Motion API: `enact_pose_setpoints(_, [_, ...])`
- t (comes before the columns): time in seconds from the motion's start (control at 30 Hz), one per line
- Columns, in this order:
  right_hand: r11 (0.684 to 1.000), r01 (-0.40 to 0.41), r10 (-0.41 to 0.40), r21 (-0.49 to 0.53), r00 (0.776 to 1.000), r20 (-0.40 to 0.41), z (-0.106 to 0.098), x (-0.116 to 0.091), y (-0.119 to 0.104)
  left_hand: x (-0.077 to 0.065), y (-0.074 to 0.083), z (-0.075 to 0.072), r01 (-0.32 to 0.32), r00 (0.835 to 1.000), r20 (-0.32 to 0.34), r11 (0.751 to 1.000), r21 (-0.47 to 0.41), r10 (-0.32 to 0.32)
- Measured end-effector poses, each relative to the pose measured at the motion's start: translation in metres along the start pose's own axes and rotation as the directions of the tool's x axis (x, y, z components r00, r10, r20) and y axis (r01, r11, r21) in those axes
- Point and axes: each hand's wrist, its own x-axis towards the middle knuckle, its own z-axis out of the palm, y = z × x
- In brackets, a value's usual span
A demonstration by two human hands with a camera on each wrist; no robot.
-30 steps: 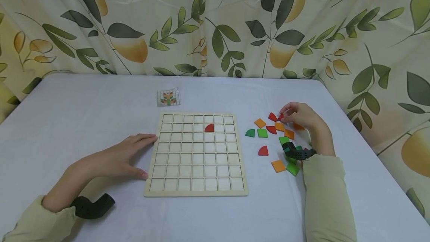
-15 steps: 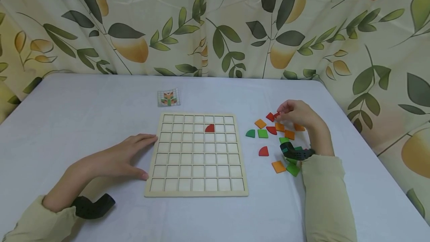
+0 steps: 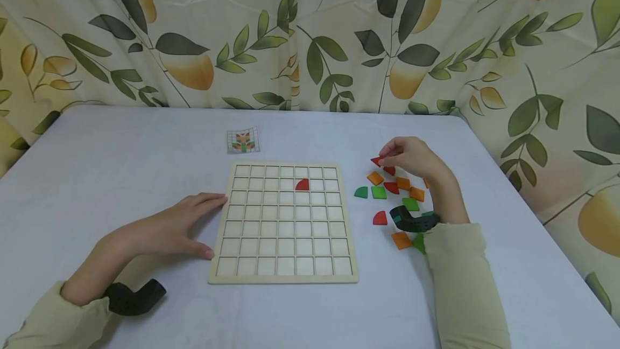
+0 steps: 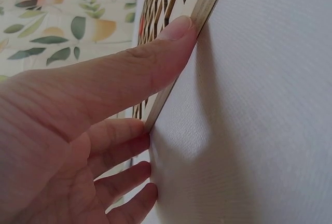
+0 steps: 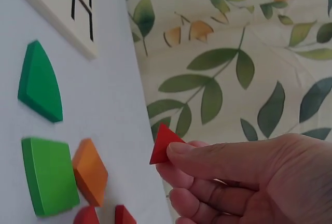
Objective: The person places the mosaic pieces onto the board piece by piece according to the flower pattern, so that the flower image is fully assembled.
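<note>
Pinching red piece (image 5: 162, 146) in right grip (image 3: 409, 156) above tabletop (image 3: 145, 141) | touching left edge of grid board (image 3: 286, 213) with left grip (image 3: 167, 228), relaxed, outstretched

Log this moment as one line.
right hand: pinches red piece | left hand: touches edge of grid board | on board: one red quarter-circle

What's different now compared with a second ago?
The right hand has moved left toward the board and slightly forward, bringing along a red piece pinched between thumb and fingers. The left hand stays at the board's left edge; the red quarter-circle on the board and the picture card haven't moved.
</note>
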Motion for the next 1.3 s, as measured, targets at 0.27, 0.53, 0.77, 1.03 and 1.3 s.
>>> enact_pose_setpoints(0.27, [0.999, 0.036, -0.036, 0.027, 0.999, 0.012, 0.009, 0.002, -0.016, -0.001, 0.000, -0.001, 0.013, 1.000, 0.007, 1.000, -0.008, -0.013])
enact_pose_setpoints(0.53, [0.994, 0.078, -0.079, 0.081, 0.997, 0.020, 0.021, 0.000, -0.036, -0.001, 0.000, 0.000, 0.007, 1.000, 0.004, 1.000, -0.007, -0.007])
enact_pose_setpoints(0.77, [0.985, 0.125, -0.128, 0.115, 0.992, 0.015, 0.040, 0.001, -0.052, 0.000, -0.001, 0.000, -0.012, 1.000, -0.001, 1.000, -0.009, 0.012])
enact_pose_setpoints(1.03, [0.972, 0.143, -0.155, 0.185, 0.987, 0.049, 0.063, 0.003, -0.071, 0.000, 0.000, 0.000, -0.014, 1.000, 0.001, 1.000, -0.011, 0.014])
enact_pose_setpoints(1.3, [0.966, 0.146, -0.171, 0.214, 0.979, 0.106, 0.079, 0.010, -0.083, 0.000, 0.000, -0.001, 0.001, 1.000, 0.002, 1.000, -0.015, -0.001])
